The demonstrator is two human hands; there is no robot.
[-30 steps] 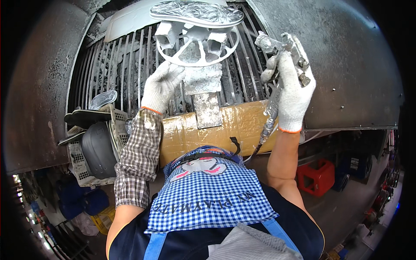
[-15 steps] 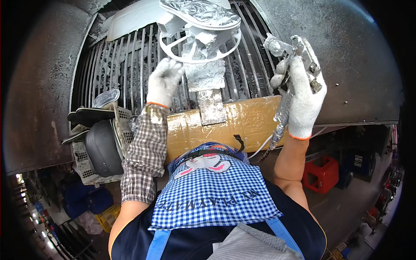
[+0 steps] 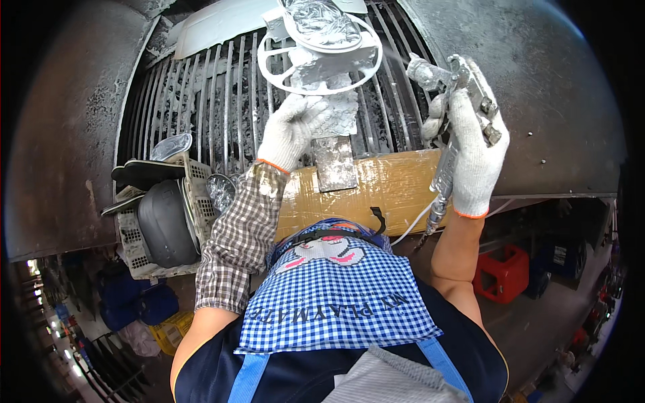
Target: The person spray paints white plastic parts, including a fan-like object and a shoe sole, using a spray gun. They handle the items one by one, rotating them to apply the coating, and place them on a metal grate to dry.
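Silver-topped sole has swung round to point more end-on since a second ago, perched over the white spoked wheel. It's just past the left hand, fingers curled at the wheel's near rim, can't tell if they're gripping. Right hand, right of the wheel, has its fingers clamped round a spray gun.

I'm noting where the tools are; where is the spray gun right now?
In the head view, the spray gun is in the upper half, right of centre, held in the right hand, to the right of the white wheel-shaped stand.
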